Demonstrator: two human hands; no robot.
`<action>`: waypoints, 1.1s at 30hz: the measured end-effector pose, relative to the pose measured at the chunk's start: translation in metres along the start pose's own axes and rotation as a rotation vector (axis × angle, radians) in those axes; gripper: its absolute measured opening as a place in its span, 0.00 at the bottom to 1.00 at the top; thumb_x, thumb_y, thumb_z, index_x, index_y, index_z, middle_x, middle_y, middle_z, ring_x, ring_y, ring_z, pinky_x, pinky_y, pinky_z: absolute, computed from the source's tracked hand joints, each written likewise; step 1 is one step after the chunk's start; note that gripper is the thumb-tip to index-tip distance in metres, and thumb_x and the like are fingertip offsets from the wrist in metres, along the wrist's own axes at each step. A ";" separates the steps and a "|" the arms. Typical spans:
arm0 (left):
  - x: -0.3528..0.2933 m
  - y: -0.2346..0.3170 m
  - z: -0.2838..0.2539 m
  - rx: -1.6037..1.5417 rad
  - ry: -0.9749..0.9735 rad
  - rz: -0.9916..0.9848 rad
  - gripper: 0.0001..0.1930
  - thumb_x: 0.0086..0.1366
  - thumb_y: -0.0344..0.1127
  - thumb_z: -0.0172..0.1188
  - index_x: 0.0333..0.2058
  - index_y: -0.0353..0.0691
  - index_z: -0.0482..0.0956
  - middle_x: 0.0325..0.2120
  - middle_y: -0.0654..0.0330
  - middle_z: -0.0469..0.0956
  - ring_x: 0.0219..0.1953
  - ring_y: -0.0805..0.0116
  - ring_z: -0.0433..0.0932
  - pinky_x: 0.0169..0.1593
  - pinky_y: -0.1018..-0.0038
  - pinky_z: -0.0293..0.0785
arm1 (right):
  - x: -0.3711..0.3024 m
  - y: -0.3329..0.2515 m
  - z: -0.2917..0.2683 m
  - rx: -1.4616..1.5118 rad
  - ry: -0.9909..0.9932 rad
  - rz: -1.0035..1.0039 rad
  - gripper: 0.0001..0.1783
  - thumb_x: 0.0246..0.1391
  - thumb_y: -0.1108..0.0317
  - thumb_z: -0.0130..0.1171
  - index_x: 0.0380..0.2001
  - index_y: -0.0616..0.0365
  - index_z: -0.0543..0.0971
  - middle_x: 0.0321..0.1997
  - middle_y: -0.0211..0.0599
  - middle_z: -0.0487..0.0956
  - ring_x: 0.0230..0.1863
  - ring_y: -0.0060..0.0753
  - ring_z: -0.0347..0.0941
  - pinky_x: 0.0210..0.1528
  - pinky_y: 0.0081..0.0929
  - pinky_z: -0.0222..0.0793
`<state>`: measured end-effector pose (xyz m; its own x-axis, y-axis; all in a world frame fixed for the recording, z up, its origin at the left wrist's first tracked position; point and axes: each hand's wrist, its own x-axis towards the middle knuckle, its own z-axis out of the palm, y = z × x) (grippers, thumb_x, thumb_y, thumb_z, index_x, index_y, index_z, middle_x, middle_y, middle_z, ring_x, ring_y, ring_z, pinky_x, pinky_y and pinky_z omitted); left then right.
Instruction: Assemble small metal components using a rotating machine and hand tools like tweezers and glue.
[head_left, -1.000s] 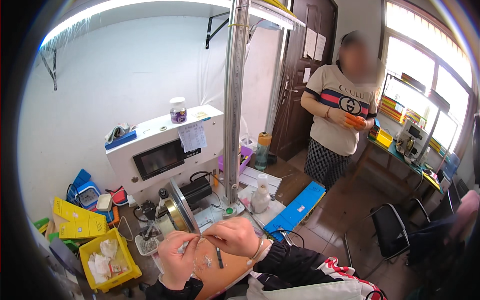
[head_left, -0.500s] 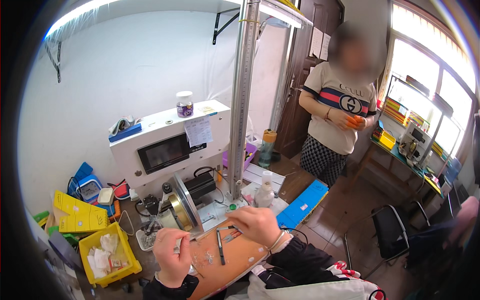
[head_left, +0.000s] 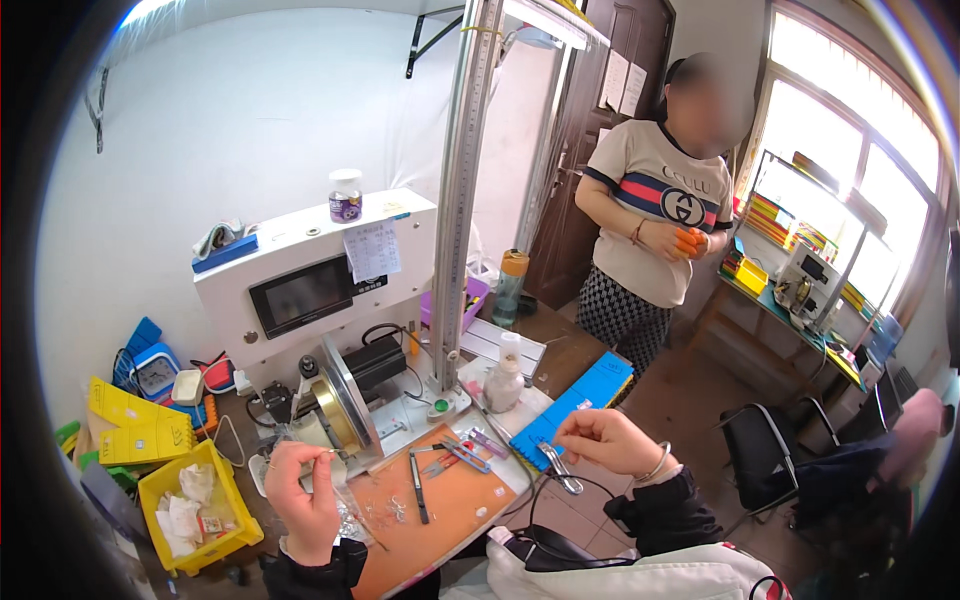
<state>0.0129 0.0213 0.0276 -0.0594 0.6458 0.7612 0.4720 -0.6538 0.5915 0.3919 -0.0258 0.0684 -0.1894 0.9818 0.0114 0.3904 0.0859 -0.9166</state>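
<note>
My left hand (head_left: 305,500) is raised in front of the machine's brass-coloured wheel (head_left: 348,418), its thumb and forefinger pressed together. Whatever sits in that pinch is too small to make out. On the right, past the board's edge, my right hand (head_left: 612,442) has its fingers curled together at the tips. A shiny metal piece (head_left: 562,472) with a black cable near it shows just below those fingertips; whether I grip it is unclear. Below and between my hands lies an orange work board (head_left: 455,500) bearing a black-handled tool (head_left: 418,488), blue-handled pliers (head_left: 468,455) and small shiny bits.
A white machine (head_left: 225,300) with a dark screen stands behind, next to an upright metal column (head_left: 462,200). A yellow bin (head_left: 160,500) is at left. A clear bottle (head_left: 504,375) and blue tray (head_left: 575,405) sit at right. Another person (head_left: 655,210) stands beyond, holding something orange.
My right hand has moved right, from above the board to beyond its edge, uncovering the pliers. My left hand has shifted slightly left, still pinched. The whole view has shifted slightly.
</note>
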 end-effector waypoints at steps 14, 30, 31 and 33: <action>-0.012 0.069 0.015 -0.336 -0.328 0.204 0.06 0.56 0.22 0.66 0.33 0.38 0.83 0.27 0.59 0.80 0.31 0.62 0.79 0.38 0.71 0.73 | -0.006 -0.053 0.088 0.018 0.080 -0.482 0.11 0.50 0.77 0.68 0.39 0.64 0.82 0.33 0.30 0.82 0.17 0.11 0.63 0.21 0.14 0.58; -0.047 0.088 0.037 -0.151 -0.301 0.309 0.07 0.56 0.22 0.65 0.33 0.38 0.82 0.27 0.59 0.79 0.29 0.61 0.78 0.36 0.69 0.71 | -0.031 -0.013 0.111 0.240 0.035 -0.295 0.05 0.57 0.72 0.66 0.35 0.63 0.81 0.27 0.23 0.79 0.21 0.06 0.63 0.23 0.12 0.57; -0.047 0.089 0.039 -0.127 -0.292 0.322 0.07 0.55 0.22 0.65 0.33 0.38 0.82 0.27 0.59 0.79 0.29 0.61 0.78 0.36 0.69 0.71 | -0.033 -0.014 0.109 0.238 0.041 -0.298 0.05 0.57 0.72 0.66 0.35 0.63 0.81 0.27 0.23 0.79 0.21 0.06 0.63 0.23 0.12 0.57; -0.047 0.091 0.042 -0.129 -0.297 0.325 0.07 0.55 0.21 0.65 0.33 0.38 0.81 0.27 0.60 0.79 0.29 0.61 0.78 0.36 0.69 0.71 | -0.035 -0.016 0.104 0.207 0.017 -0.324 0.05 0.57 0.72 0.66 0.35 0.62 0.81 0.26 0.22 0.78 0.21 0.06 0.63 0.23 0.12 0.57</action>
<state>0.0955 -0.0521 0.0342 0.3373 0.4717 0.8147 0.3099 -0.8728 0.3770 0.2980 -0.0788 0.0411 -0.2574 0.9123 0.3186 0.1221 0.3578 -0.9258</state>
